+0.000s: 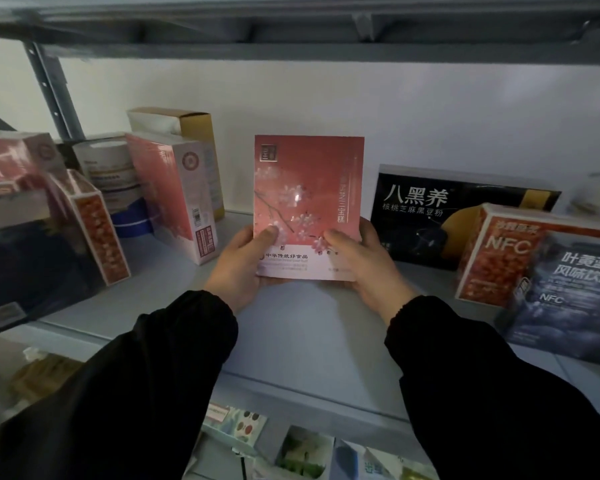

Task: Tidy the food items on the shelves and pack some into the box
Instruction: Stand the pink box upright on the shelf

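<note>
Though white at bottom, pink blossom-printed box [309,188].

Plain white wall [430,109], dim light.

The scene was dim, with soft light falling on the white back wall [430,109]. A small glare spot sat on the pink flowered carton [309,188]. The red boxes [11,174] at the left edge were blurred, and the grey upper shelf beam [291,26] bowed from wide-angle distortion
</note>
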A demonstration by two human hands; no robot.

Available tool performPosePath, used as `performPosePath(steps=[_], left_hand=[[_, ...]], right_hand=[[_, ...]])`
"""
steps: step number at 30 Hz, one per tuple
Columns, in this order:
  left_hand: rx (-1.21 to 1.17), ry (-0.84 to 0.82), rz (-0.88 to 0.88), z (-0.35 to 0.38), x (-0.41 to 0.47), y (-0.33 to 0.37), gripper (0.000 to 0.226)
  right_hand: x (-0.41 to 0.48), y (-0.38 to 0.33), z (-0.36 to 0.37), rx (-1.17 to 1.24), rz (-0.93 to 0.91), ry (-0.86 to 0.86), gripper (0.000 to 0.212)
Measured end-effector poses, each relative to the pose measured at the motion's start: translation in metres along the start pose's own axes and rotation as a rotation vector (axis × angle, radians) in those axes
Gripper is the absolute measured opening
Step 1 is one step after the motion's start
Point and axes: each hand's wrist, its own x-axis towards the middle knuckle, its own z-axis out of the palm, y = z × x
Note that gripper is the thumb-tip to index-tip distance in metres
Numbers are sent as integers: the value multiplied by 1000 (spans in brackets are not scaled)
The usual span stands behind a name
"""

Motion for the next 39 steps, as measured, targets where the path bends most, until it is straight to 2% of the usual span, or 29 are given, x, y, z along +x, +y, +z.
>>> performPosePath(steps=[4, 7, 12, 16, 19, 23, 29, 33, 36, 39], left_hand=[[-37, -11, 26, -4, 8, -7, 67], [-38, -91, 24, -10, 12, -11, 72], [-56, -194, -73, -12, 11, -9, 115], [-8, -298, -56, -11, 10, -9, 115], [-2, -347, -72, -13, 11, -13, 117], [21, -402, -66, -16, 13, -15, 114], [-3, -392, -76, -15, 12, -14, 113], [-13, -380, -78, -14, 10, -14, 110], [-2, -325, -66, -14, 11, -16, 105], [0, -296, -50, -14, 9, -16, 76]], right_hand=[[0, -5, 4, -8, -90, -18, 42], [-1, -9, 6, 155, -23, -154, 37], [-3, -16, 5, 226, 42, -215, 37], [-8, -19, 9, 106, 49, -296, 38], [-10, -21, 11, 13, 85, -407, 26], [-13, -23, 10, 4, 98, -413, 33], [-13, -22, 11, -32, 36, -399, 32], [-5, -17, 12, -76, 62, -361, 36], [-1, -8, 7, -80, 53, -362, 47], [-7, -9, 4, -48, 40, -237, 80]])
